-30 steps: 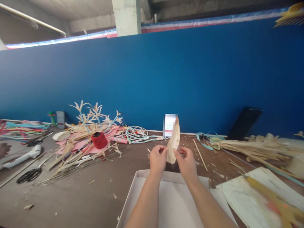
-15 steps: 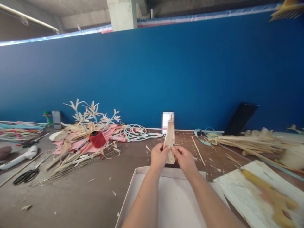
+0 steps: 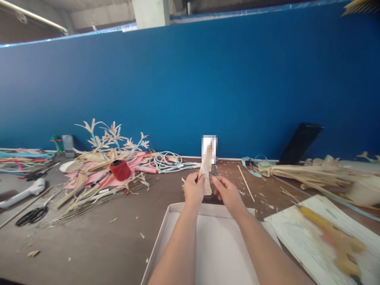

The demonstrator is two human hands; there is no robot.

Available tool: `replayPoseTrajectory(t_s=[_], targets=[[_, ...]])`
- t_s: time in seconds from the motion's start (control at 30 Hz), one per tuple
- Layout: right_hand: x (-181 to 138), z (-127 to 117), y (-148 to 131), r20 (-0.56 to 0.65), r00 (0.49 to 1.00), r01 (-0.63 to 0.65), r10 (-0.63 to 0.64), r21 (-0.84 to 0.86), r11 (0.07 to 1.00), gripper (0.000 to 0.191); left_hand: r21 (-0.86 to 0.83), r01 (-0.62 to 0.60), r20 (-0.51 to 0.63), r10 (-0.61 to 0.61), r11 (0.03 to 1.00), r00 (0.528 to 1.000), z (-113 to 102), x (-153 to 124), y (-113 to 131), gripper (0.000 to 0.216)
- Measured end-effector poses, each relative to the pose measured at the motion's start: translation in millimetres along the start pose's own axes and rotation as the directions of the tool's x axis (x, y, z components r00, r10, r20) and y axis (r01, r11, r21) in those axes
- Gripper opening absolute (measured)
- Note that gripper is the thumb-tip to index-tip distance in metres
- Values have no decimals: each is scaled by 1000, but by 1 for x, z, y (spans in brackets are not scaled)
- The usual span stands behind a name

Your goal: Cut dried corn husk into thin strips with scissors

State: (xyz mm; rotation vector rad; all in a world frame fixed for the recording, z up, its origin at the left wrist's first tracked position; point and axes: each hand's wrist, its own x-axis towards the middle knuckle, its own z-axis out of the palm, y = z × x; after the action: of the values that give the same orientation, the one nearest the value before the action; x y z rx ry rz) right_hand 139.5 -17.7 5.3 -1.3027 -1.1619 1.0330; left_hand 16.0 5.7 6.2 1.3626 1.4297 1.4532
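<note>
A pale, flat strip of dried husk point(image 3: 206, 168) stands nearly upright over the far edge of the white box lid point(image 3: 166, 221). My left hand point(image 3: 194, 190) is closed on its lower part, thumb pressed against the strip. My right hand point(image 3: 228, 192) is just to the right, its thumb and forefinger pinched together beside the strip. A fine dark line shows between those fingertips and the strip, too thin to name. Behind the strip's top, a bright blurred-out rectangle point(image 3: 214, 152) leans near the blue wall.
Left lie husk flowers point(image 3: 111, 136), a red thread spool point(image 3: 121, 170), coiled pale-blue cord point(image 3: 168, 162) and black-handled scissors point(image 3: 32, 215). On the right are a yellow glue gun point(image 3: 329, 229) on paper, a husk bundle point(image 3: 291, 173), a thin stick point(image 3: 246, 184) and a dark slab point(image 3: 301, 143).
My right fingers have come off the strip and shifted slightly right, with a thin line now visible there. The strip has turned a little in my left hand. The view has tilted slightly downward.
</note>
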Motion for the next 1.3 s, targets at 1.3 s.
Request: replayPoseTrajectory(t_s=[1.3], targets=[[5,-2,11,53,999,-11,3,148,989,35,-105,81,209,-58,991,976,12,-7,1,37]])
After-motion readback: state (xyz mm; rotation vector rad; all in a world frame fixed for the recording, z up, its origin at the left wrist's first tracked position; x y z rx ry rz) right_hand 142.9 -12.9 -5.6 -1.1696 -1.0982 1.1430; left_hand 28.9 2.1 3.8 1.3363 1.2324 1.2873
